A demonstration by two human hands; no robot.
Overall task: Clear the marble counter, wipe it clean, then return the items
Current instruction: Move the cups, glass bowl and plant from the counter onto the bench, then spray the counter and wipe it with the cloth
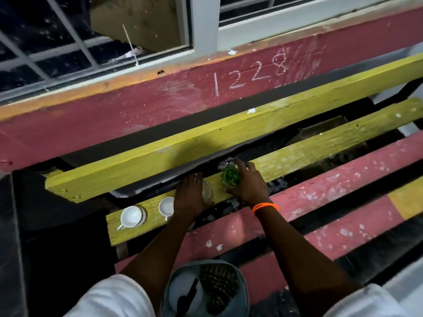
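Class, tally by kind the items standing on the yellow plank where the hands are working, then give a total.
White cups: 2
Clear glass jars: 1, under the left hand
Small green plants: 1, held by the right hand
Total: 4
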